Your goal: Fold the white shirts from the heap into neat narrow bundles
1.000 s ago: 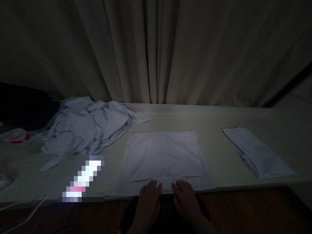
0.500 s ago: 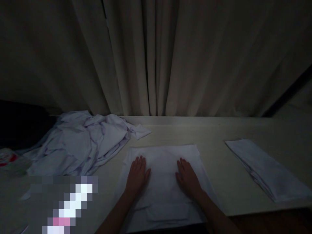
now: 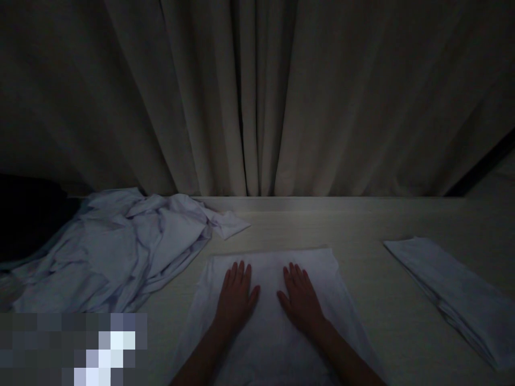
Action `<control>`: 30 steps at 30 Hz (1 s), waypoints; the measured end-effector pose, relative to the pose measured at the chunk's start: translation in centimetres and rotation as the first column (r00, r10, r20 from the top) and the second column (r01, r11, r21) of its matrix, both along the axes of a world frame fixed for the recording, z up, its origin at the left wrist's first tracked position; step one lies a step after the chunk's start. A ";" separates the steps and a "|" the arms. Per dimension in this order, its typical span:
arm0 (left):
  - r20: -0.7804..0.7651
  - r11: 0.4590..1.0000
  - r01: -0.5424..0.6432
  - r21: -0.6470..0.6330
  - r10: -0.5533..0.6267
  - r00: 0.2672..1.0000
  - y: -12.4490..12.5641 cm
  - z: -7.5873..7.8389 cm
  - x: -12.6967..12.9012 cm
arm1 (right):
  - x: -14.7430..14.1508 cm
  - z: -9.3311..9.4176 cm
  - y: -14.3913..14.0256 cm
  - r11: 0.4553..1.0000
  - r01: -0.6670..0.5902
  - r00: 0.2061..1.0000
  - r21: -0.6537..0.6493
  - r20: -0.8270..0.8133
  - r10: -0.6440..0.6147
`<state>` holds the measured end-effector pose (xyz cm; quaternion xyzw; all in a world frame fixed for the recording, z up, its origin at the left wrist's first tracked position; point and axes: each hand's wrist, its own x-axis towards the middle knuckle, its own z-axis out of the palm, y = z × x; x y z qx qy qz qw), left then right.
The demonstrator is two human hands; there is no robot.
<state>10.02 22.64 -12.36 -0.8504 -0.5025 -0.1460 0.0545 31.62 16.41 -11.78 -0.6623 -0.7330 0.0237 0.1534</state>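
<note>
Curtains [image 3: 257, 96] hang in heavy folds behind everything, filling the upper half of my view; below them my pale desk [image 3: 362, 225] runs from side to side; a crumpled heap of white clothes [image 3: 120, 246] sprawls over its left part, one corner trailing towards the middle; straight in front of me lies a white cloth [image 3: 265, 321], spread flat and smooth, its far edge running along the desk's length; well apart on the right sits a folded white cloth [image 3: 446, 289], lying at a slant; my left hand [image 3: 236, 297] rests palm down on the spread cloth, fingers [image 3: 237, 273] stretched out flat and gripping nothing; my right hand [image 3: 300, 297] lies just beside it on the same cloth, likewise flat and open, holding nothing; the two thumbs point towards each other without touching.
</note>
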 end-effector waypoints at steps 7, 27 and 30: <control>0.010 1.000 0.029 0.000 -0.029 1.000 1.6 -1.7 2.3 | -3.8 -1.4 3.5 0.998 -0.060 0.998 -0.015 -0.037 0.059; -0.116 0.981 -0.192 -0.012 0.189 0.975 5.3 -1.7 -7.3 | 11.1 -4.2 5.4 0.966 0.260 0.957 0.008 0.135 -0.258; -0.120 0.978 -0.208 0.010 0.208 0.971 4.4 -0.5 -6.4 | 10.7 -2.7 4.4 0.962 0.269 0.954 0.044 0.126 -0.273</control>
